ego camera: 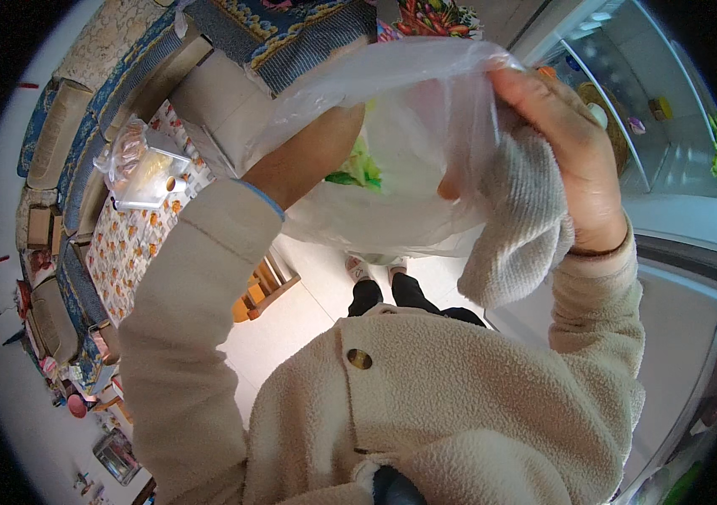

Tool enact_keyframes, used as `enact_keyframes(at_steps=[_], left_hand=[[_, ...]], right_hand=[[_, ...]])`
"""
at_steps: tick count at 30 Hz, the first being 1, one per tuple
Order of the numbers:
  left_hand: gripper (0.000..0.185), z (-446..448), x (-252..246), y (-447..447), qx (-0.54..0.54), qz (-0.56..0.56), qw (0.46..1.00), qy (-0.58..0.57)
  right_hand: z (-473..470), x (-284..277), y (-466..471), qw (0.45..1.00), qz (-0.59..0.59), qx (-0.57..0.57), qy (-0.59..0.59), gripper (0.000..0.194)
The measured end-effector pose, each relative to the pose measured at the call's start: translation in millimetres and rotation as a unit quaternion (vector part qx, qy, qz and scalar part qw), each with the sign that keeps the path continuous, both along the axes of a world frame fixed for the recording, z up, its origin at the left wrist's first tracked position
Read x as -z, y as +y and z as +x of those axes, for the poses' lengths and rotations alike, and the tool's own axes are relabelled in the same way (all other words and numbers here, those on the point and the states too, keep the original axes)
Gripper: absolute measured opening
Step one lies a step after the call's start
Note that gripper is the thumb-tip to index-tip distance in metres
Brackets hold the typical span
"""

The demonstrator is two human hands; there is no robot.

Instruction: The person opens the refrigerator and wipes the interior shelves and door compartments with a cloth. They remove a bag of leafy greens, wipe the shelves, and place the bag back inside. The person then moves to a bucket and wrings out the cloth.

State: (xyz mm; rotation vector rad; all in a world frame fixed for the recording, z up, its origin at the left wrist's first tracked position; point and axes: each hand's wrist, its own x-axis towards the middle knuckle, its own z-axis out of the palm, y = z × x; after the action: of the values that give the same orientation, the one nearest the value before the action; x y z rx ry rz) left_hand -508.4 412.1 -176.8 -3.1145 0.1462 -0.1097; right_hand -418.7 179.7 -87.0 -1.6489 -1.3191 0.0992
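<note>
A translucent white plastic bag (333, 221) hangs in front of me with its mouth spread. My right hand (576, 139) grips the bag's rim on the right, and a fingertip shows low inside that side. Draped beneath this hand is a grey ribbed knit cloth (516, 221), perhaps a glove or sleeve. My left hand (339, 132) reaches into the bag up to the wrist; its fingers are hidden, so any hold they have cannot be seen. Pale green leafy vegetable (361, 167) shows inside the bag near the left wrist.
At right, an open refrigerator (674, 208) has lit glass shelves (636, 148) carrying food. On the left, a table with a fruit-patterned cloth (137, 233) holds a bagged item and a white tray (150, 180). A sofa (156, 88) lies behind it. A wooden stool (270, 290) stands nearer me.
</note>
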Motion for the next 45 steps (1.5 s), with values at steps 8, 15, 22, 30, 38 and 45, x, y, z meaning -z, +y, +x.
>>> enact_keyframes(at_steps=[8,15,22,30,38,45], left_hand=[[0.025,-26.5,-23.8,-25.9,-0.064,-0.156,0.976,0.140],[0.046,-35.7,-94.2,-21.8,-0.299,-0.550,0.738,0.254],[0.050,-68.1,-76.0,-2.4,-0.261,-0.606,0.712,0.242],[0.044,-96.5,-121.8,-17.9,-0.236,-0.345,0.886,0.200],[0.029,-117.7,-95.2,-8.3,-0.273,-0.485,0.818,0.143],[0.016,-109.2,-86.8,-11.7,-0.167,-0.072,0.983,-0.016]], right_hand=[[11.9,-8.0,-5.8,0.994,0.019,-0.045,-0.094,0.040],[-17.0,-28.7,-4.1,0.920,-0.005,-0.034,0.391,0.035],[-27.2,-40.1,-1.9,0.916,-0.055,-0.076,0.391,0.031],[-30.0,-33.6,-6.2,0.923,0.000,-0.090,0.374,0.031],[-36.0,-36.4,-10.8,0.895,-0.019,-0.136,0.424,0.029],[-52.4,-41.1,-20.3,0.882,0.007,-0.071,0.465,0.032]])
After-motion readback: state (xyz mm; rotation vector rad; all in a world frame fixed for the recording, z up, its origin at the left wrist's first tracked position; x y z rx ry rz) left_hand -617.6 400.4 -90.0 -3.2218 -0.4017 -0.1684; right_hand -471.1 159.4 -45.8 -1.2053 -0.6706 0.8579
